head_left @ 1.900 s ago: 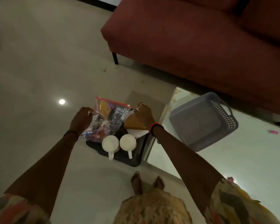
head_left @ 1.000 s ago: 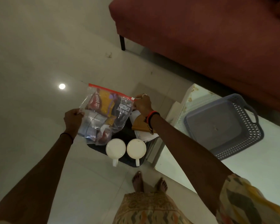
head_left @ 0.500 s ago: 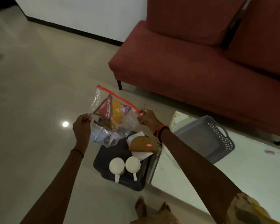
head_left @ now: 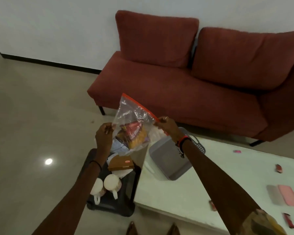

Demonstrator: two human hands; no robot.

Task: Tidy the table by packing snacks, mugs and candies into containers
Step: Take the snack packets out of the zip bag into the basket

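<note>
Mid-frame, my left hand [head_left: 103,139] pinches the snack bag [head_left: 133,128] at its side, my right hand [head_left: 168,125] clamps its red zip edge, above the dark bin [head_left: 126,207].

Open floor [head_left: 32,116] left and far-left, nothing in the way. Dark bin [head_left: 112,204] on floor near-centre, tight against white table [head_left: 176,197] edge; two mugs [head_left: 111,183] and brown box [head_left: 120,163] fill it. Grey basket [head_left: 170,160] takes the table's far-left corner. Table middle bare; candies [head_left: 288,220] and pink case [head_left: 286,195] crowd right edge. Sofa [head_left: 176,92] blocks far side.
</note>
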